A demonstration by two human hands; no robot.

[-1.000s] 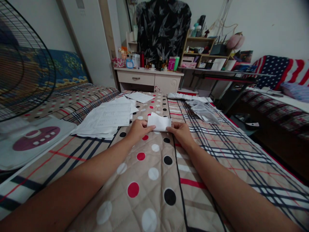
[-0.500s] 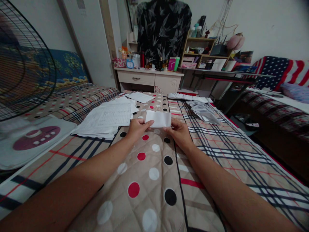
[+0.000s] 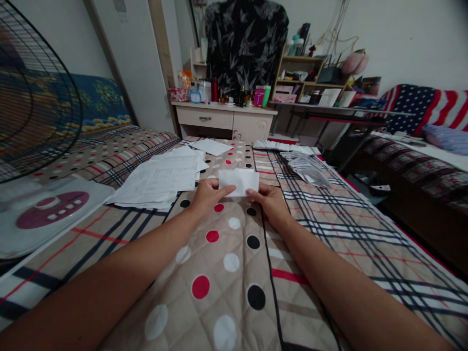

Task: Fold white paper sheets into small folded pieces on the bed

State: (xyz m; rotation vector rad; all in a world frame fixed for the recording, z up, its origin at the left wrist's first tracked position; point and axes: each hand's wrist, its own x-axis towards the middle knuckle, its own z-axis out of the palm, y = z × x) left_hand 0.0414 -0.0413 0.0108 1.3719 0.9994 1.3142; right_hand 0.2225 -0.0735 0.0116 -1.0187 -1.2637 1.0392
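A small folded piece of white paper [image 3: 239, 181] is held up just above the bed, between my two hands. My left hand [image 3: 209, 195] pinches its left end, thumb across the front and fingers behind. At the right end my right hand [image 3: 269, 200] grips it the same way, its thumb on the lower corner. To the left of my hands lies a loose pile of printed paper sheets [image 3: 164, 175], with another white sheet [image 3: 211, 146] beyond it. A fanned stack of folded paper strips [image 3: 307, 168] rests to the right, near a long white bundle [image 3: 285, 146].
A patterned quilt [image 3: 219, 273] covers the bed under my arms. A fan cage [image 3: 40, 92] and a white lid-like panel with a purple oval [image 3: 54, 207] stand at the left. A pale dresser [image 3: 223, 119] and a desk with shelves [image 3: 310, 73] are beyond the bed.
The folded paper's uneven top edge has become nearly straight, and it faces me more squarely. My fingers have shifted slightly along its ends; both hands keep their hold.
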